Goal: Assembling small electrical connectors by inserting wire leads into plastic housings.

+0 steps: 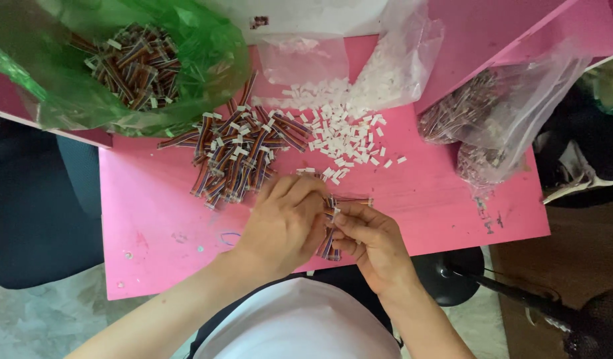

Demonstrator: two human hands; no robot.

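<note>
My left hand (284, 221) and my right hand (371, 244) meet over the near edge of a pink table (153, 219). Together they pinch a short multicoloured ribbon cable (330, 229) with a small white connector at its upper end. The cable runs down between the two hands, and its lower end pokes out beneath my fingers. Just beyond my left hand lies a heap of similar ribbon cables (237, 156). To the right of that heap, loose white plastic connectors (346, 136) are scattered on the table.
A green plastic bag (130, 63) holding more ribbon cables sits at the far left. A clear bag of white connectors (393, 63) lies at the back, and clear bags of cables (489, 119) at the right. Dark chair parts (453, 272) show below the table.
</note>
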